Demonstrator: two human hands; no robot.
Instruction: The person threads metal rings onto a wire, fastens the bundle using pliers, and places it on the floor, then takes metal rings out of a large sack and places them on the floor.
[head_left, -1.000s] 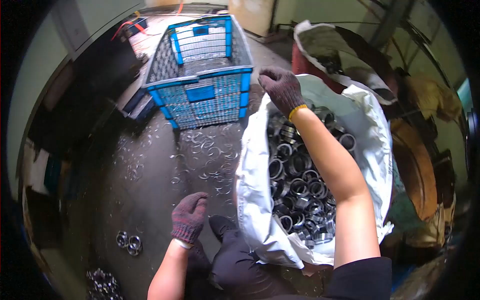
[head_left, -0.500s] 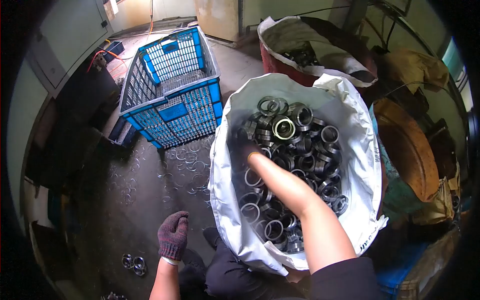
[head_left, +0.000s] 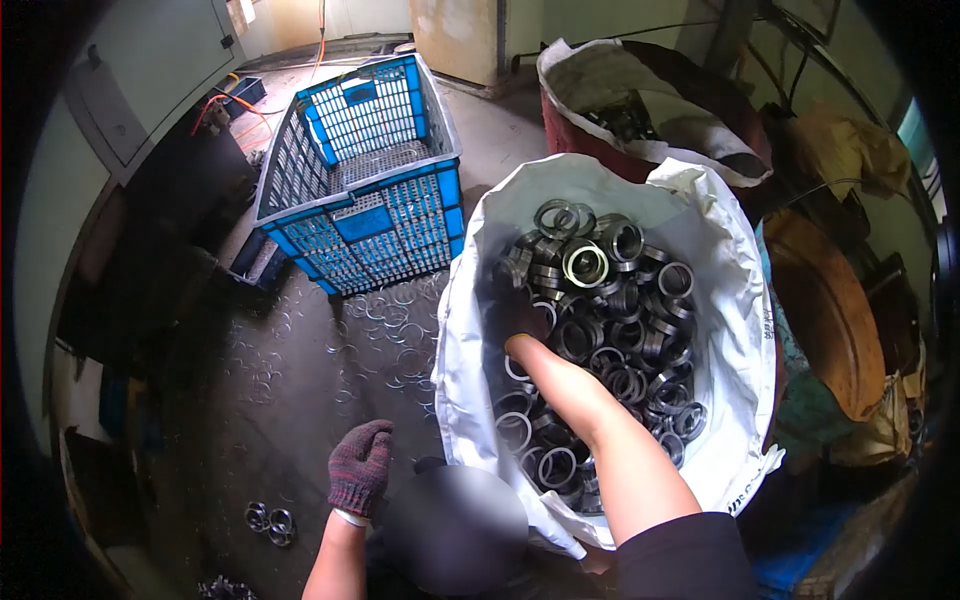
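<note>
A large white woven sack (head_left: 735, 330) holds many metal rings (head_left: 625, 240), piled loosely. My right hand (head_left: 512, 308), in a dark glove, reaches down among the rings at the sack's left side. Shadow hides its fingers, so what it holds, if anything, cannot be made out. Outside the sack, to its left, my left hand (head_left: 360, 466) hangs above the floor in a dark knitted glove. Its fingers are curled closed, with nothing seen in them. One pale, bright ring (head_left: 585, 263) stands out on top of the pile.
A blue and grey plastic crate (head_left: 365, 225) stands beyond the sack to the left. Thin rings (head_left: 395, 325) litter the dark floor, and a few thicker rings (head_left: 271, 522) lie at lower left. Behind is a red lined container (head_left: 575, 125); a rusty curved sheet (head_left: 835, 310) is at right.
The view has shifted, so the sack and crate appear farther right. My right hand remains deep in the sack among the rings. A blurred round patch now covers my lap.
</note>
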